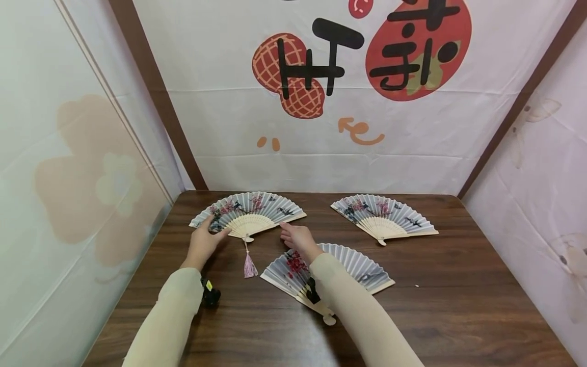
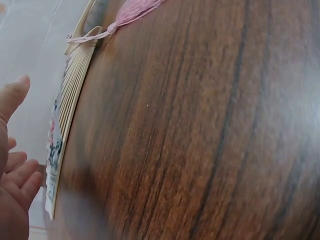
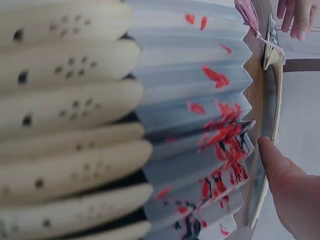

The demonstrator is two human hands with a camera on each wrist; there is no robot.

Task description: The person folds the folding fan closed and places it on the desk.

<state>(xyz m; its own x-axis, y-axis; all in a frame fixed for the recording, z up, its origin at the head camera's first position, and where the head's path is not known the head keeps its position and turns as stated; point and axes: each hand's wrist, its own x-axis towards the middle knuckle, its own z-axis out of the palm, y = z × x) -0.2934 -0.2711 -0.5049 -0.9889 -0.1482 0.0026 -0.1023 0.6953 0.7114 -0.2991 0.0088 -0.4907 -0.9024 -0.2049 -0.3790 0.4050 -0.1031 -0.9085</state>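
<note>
- Tassel fan (image 1: 252, 221), pleated and unfolded, flat on wooden table (image 1: 458, 306) at about eleven o'clock, near far edge.
- Long axis of this fan: from nine o'clock to three o'clock, with right tip raised slightly toward two. Pivot (image 1: 248, 238) on six o'clock side, and pink tassel (image 1: 249, 266) stretched from there, also toward six.
- Left hand (image 1: 203, 245): at nine o'clock end of tassel fan, fingers loosely spread, thumb well separated, nothing visibly grasped. About contact with pleats, cannot tell; in left wrist view, seen just beside them.
- Right hand (image 1: 300, 240): near three o'clock end, at lower edge, fingers extended toward ten o'clock, apparently released. About light touch on edge stick, cannot tell, even from right wrist view.
- Deciding relation, by judgement: tassel fan between both hands, toward three o'clock from left fingers and between nine and ten from right fingers. Nearer to pivot: left hand, by its thumb. Nearer to right tip: right hand.
- Around centre of table: red-blossom fan (image 1: 353, 262), partly hidden under cream sleeve (image 1: 362, 316) of right arm.
- At one o'clock of table: pink-blossom fan (image 1: 382, 219), also unfolded, well apart from both hands.
</note>
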